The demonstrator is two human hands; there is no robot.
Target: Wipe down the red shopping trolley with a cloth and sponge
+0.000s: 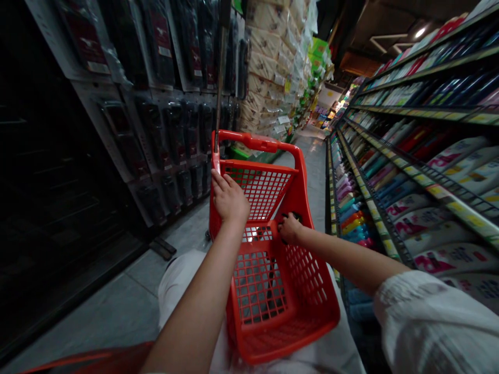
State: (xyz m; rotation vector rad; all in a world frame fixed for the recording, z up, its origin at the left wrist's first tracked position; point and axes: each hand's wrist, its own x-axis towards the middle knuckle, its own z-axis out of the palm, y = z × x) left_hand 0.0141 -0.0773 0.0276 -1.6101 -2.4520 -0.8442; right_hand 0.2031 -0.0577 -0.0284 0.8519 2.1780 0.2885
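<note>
Red plastic shopping basket with lattice walls (284,275) sat tilted before the person, over grey floor (117,306). The left hand (230,197) lay on its upper left rim, grip unclenched; the right hand (290,228) curled at a small black item (297,215) inside, its pinch impossible to tell. Shelved white plastic bottles (448,258) flanked the right.

stocked shelves (435,190) rise to your right above a gray floor (117,301), while a ceiling light (420,32) glows ahead of you.
</note>
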